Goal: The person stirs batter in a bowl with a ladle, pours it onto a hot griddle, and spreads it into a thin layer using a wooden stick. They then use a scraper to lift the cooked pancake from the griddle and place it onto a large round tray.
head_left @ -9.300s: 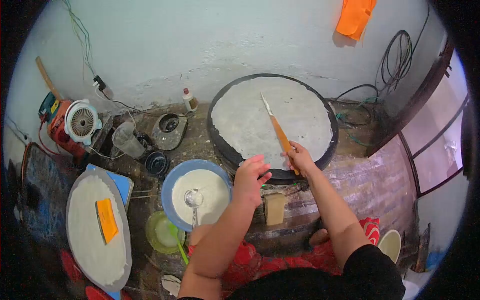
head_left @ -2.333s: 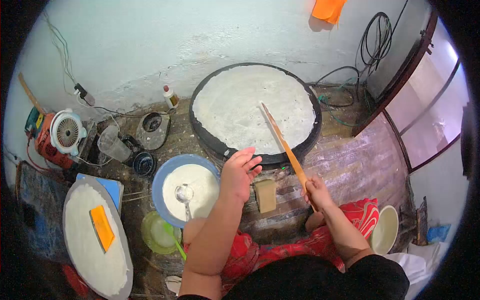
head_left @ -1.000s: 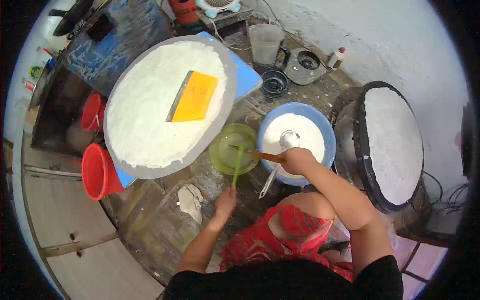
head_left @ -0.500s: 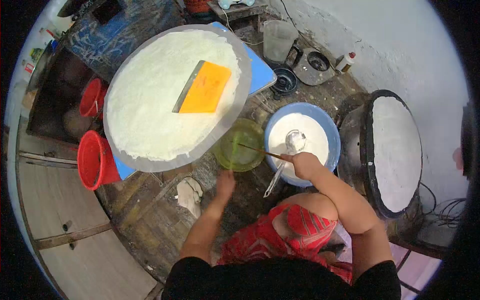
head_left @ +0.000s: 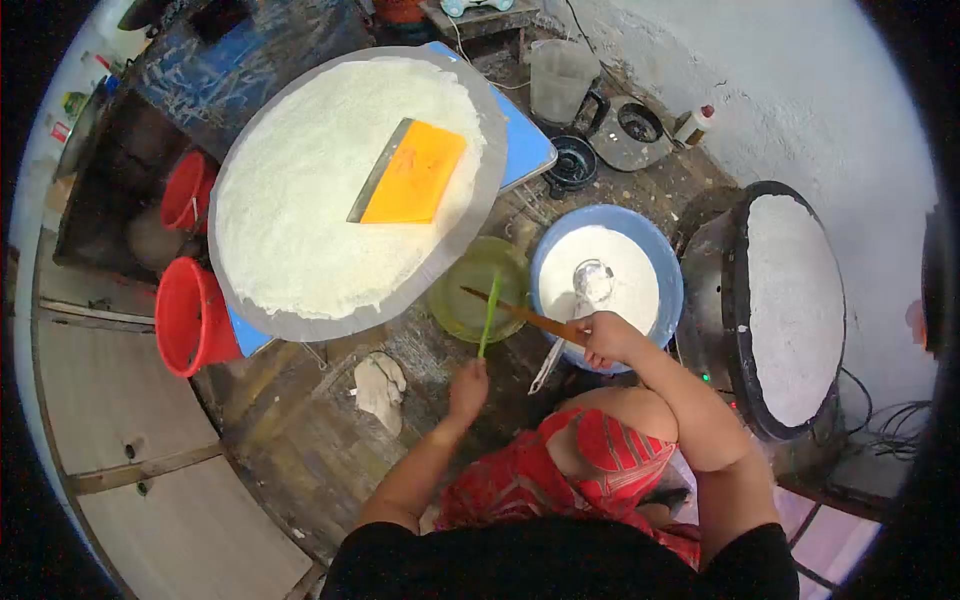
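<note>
My left hand [head_left: 468, 390] is closed around the lower end of a thin bright-green stick [head_left: 490, 318], whose upper part reaches over a yellow-green bowl [head_left: 445, 315]. My right hand [head_left: 608, 338] grips a flat brown wooden stick [head_left: 545, 322]; its narrow tip also lies over that bowl and crosses the green stick or passes close to it. Under my right hand is a blue basin [head_left: 672, 285] of white batter [head_left: 635, 275]. A metal ladle [head_left: 593, 282] rests in the basin, with its handle sticking out over the near rim.
At the upper left, a large round sheet of white batter [head_left: 300, 190] bears an orange scraper [head_left: 415, 175]. A round griddle [head_left: 795, 300] coated white stands at the right. Red buckets [head_left: 185, 320], a cloth glove [head_left: 380, 390] and a blender jug [head_left: 558, 80] are around.
My left hand has moved slightly right and down, and the green stick shows clearly where it was blurred. The brown stick has turned its flat side more into view.
</note>
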### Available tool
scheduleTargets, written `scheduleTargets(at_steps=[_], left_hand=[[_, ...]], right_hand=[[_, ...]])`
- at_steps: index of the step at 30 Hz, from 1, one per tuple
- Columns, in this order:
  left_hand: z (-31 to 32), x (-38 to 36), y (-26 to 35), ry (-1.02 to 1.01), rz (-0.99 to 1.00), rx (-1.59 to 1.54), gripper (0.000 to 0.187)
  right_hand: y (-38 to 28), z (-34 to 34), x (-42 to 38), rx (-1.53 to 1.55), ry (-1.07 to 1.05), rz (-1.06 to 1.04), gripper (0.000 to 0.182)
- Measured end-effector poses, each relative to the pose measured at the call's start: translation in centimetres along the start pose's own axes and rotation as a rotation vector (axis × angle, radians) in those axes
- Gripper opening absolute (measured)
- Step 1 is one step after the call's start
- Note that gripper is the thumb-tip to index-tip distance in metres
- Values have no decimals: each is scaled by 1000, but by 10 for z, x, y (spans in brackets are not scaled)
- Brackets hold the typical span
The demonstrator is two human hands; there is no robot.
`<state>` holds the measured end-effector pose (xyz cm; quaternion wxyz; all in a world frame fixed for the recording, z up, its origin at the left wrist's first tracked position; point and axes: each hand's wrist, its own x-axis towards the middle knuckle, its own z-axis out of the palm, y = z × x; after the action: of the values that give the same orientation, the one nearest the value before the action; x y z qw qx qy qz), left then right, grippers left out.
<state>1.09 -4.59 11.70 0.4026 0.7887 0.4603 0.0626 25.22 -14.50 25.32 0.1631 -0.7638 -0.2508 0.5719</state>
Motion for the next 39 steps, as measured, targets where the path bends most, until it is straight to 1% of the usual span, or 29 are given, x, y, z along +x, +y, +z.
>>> scheduleTargets(at_steps=[1,3,4,5,7,8,9,11,12,14,17,18,19,20,21,23,24,26,27,29,30,32,33,35,36,38,39], left_hand=[[1,2,0,-3,-3,6,32],[9,13,-7,-14,-231,-2,33],[48,40,-76,-40,-254,-135,33],[33,41,-59,-40,-252,-137,33],[6,47,-24,-63,-380,124,35],[17,58,-45,-129,-365,184,37],[17,56,-48,-131,-354,186,37],[10,50,-41,-89,-125,132,37],[7,47,-34,-96,-112,132,37],[4,42,-21,-75,-245,133,33],[18,45,-33,-48,-234,176,33],[17,44,-33,-49,-219,175,33],[8,38,-22,-53,-164,201,34],[2,34,-15,-58,-108,228,35],[4,34,-17,-60,-95,228,35],[4,31,-18,12,-139,-6,35],[5,28,-19,13,-133,-4,35],[-14,6,6,-15,-54,-71,31],[-23,-7,19,-7,-51,-67,31],[-33,-32,40,-9,170,-190,29],[-31,-36,39,3,169,-187,29],[-27,-42,36,-114,150,-245,29],[-26,-42,34,-106,147,-244,29],[-19,-35,29,-56,105,-299,30],[-13,-25,22,-55,106,-301,30],[-9,-3,7,100,125,-145,31],[-10,3,5,93,134,-145,31]], right_hand=[[3,1,2,5,-5,1,45],[6,1,4,-38,43,21,43],[-2,-1,-5,-13,48,21,44],[-5,-4,-10,-15,50,22,44],[-6,-10,-20,-14,73,12,47],[-5,-17,-29,-114,101,-32,49],[-1,-22,-39,-108,112,-32,49],[10,-30,-64,-99,241,-169,44],[12,-33,-79,-13,233,-96,36],[27,-33,-101,27,274,-68,34],[51,-25,-128,106,333,-24,32],[64,-18,-129,134,399,-93,31],[78,-14,-130,161,465,-161,31],[90,-12,-132,20,508,-176,30],[97,-9,-133,24,521,-175,30],[102,-4,-138,-113,607,-177,29],[102,-2,-137,-110,612,-178,29],[94,0,-132,-478,703,-291,33],[87,0,-130,-475,706,-301,33],[66,-1,-127,-536,717,-227,29],[53,-2,-128,-543,704,-212,30],[46,-2,-123,-522,709,-240,30],[44,-2,-122,-499,716,-255,30],[45,-4,-129,-541,689,-277,30],[45,-3,-136,-569,677,-241,29],[54,-2,-145,-595,669,-198,28],[64,-1,-148,-503,692,-273,31]])
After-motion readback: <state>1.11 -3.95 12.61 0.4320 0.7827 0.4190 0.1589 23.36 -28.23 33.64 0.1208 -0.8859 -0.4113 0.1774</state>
